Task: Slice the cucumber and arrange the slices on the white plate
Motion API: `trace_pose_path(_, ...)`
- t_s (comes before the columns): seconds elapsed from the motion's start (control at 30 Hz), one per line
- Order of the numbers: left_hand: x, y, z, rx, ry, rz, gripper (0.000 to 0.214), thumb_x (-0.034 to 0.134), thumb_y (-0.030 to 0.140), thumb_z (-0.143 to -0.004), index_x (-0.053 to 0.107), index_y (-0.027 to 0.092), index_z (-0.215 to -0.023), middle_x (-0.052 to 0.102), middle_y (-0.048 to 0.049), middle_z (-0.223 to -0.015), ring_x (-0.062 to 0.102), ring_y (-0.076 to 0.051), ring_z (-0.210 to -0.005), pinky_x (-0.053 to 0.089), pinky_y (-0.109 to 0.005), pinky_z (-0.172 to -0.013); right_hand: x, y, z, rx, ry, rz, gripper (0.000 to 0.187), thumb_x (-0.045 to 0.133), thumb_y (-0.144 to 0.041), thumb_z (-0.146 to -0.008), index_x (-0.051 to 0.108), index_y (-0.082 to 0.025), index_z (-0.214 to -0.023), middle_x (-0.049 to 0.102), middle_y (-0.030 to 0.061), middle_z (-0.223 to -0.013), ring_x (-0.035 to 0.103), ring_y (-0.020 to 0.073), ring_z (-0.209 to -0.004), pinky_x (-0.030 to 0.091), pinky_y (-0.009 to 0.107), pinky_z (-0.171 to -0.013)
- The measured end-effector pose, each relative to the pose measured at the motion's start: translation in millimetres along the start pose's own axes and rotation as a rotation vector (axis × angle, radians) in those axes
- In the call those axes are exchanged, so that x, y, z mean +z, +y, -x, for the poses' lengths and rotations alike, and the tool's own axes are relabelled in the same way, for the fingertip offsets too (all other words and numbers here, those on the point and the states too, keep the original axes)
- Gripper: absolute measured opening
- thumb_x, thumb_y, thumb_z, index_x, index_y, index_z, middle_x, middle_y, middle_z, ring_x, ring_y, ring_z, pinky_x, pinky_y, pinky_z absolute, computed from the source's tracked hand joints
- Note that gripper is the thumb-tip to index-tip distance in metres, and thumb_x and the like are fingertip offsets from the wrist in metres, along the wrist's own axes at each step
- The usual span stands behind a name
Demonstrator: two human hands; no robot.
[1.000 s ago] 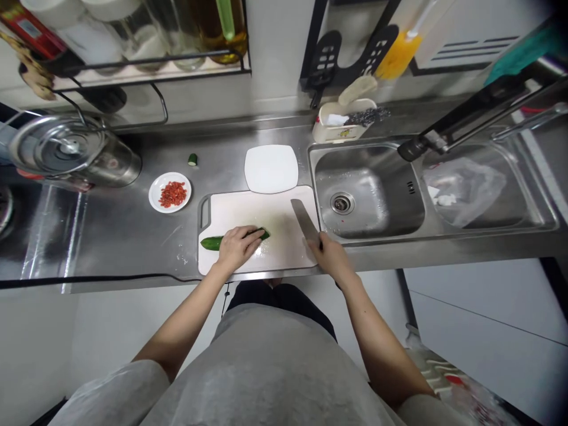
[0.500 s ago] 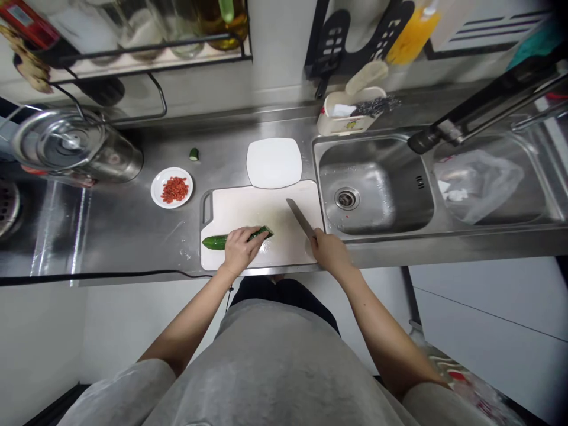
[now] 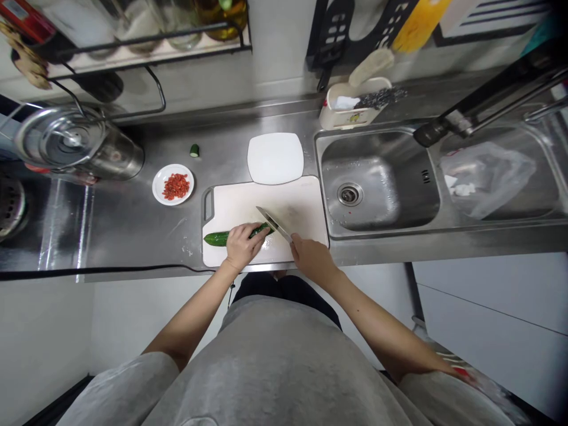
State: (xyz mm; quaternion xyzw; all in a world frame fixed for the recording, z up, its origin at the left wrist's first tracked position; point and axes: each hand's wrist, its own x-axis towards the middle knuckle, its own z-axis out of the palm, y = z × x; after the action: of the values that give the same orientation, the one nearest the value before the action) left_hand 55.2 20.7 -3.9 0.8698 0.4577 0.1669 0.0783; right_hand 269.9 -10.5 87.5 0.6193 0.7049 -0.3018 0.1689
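A green cucumber (image 3: 216, 238) lies lengthwise on the white cutting board (image 3: 235, 204). My left hand (image 3: 241, 245) is closed over its middle, fingers pressing it down. My right hand (image 3: 310, 256) grips the handle of a kitchen knife (image 3: 276, 225). The blade slants up and to the left, right at the cucumber's right end; whether it has entered the flesh I cannot tell. A white square plate (image 3: 275, 157) overlaps the board's far edge. Left of the board stands a small white dish (image 3: 173, 199) with chopped red pieces (image 3: 176, 186) in it.
A cucumber end piece (image 3: 194, 150) sits on the steel counter behind the dish. To the right are a sink basin (image 3: 377, 183) and a second basin with a plastic bag (image 3: 488, 177). A steel pot (image 3: 102, 145) stands at the left, under a rack of jars (image 3: 146, 23).
My right hand has moved left with the knife, bringing its blade from the open board to the cucumber's right end. My left hand stays on the cucumber. The view has shifted slightly.
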Motion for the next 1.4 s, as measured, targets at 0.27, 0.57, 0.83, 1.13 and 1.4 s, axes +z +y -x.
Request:
trace_pose_path(0.27, 0.7, -1, -1, -0.026, -0.037, 0.017, 0.031, 0.05, 0.034, -0.091, 0.064, 0.037, -0.118, 0.064, -0.0042, -0.117, 0.056, -0.022, -0.104, 0.041, -0.038, -0.085, 5, -5, 2, 0.002, 0.013, 0.038, 0.032, 0.023, -0.028, -0.099, 0.046, -0.015, -0.118, 0.068, 0.0122, -0.09, 0.066, 0.0225, -0.085, 0.044, 0.028, -0.069)
trace_pose_path(0.57, 1.9, -1, -1, -0.006, 0.008, 0.007, 0.029, 0.051, 0.032, -0.09, 0.066, 0.035, -0.115, 0.066, -0.003, -0.115, 0.057, -0.021, -0.101, 0.042, -0.036, -0.083, 14, -11, 3, -0.005, 0.052, 0.059, 0.024, 0.033, -0.025, -0.097, 0.048, -0.015, -0.113, 0.068, 0.0114, -0.086, 0.068, 0.0226, -0.081, 0.045, 0.026, -0.065)
trace_pose_path(0.83, 2.9, -2, 0, 0.01, 0.029, -0.004, 0.028, 0.052, 0.033, -0.09, 0.067, 0.034, -0.113, 0.067, -0.0043, -0.11, 0.058, -0.021, -0.098, 0.043, -0.036, -0.082, 19, -17, 5, -0.023, 0.078, 0.089, 0.02, 0.037, -0.019, -0.095, 0.049, -0.014, -0.11, 0.068, 0.0132, -0.086, 0.069, 0.0227, -0.077, 0.047, 0.027, -0.062)
trace_pose_path(1.13, 6.8, -3, 1, 0.003, 0.036, 0.001, 0.028, 0.053, 0.033, -0.089, 0.067, 0.035, -0.113, 0.067, -0.0047, -0.108, 0.057, -0.021, -0.096, 0.043, -0.036, -0.08, 22, -17, 4, -0.016, 0.084, 0.045, 0.023, 0.035, -0.017, -0.095, 0.05, -0.013, -0.112, 0.069, 0.0145, -0.086, 0.069, 0.024, -0.081, 0.048, 0.029, -0.065)
trace_pose_path(1.4, 9.0, -4, 2, 0.013, 0.038, -0.027, 0.03, 0.051, 0.036, -0.089, 0.066, 0.036, -0.115, 0.066, -0.0051, -0.109, 0.057, -0.021, -0.097, 0.044, -0.036, -0.079, 22, -17, 1, -0.012, 0.084, 0.035, 0.019, 0.041, -0.019, -0.093, 0.051, -0.014, -0.108, 0.069, 0.0129, -0.085, 0.069, 0.0241, -0.081, 0.049, 0.029, -0.064)
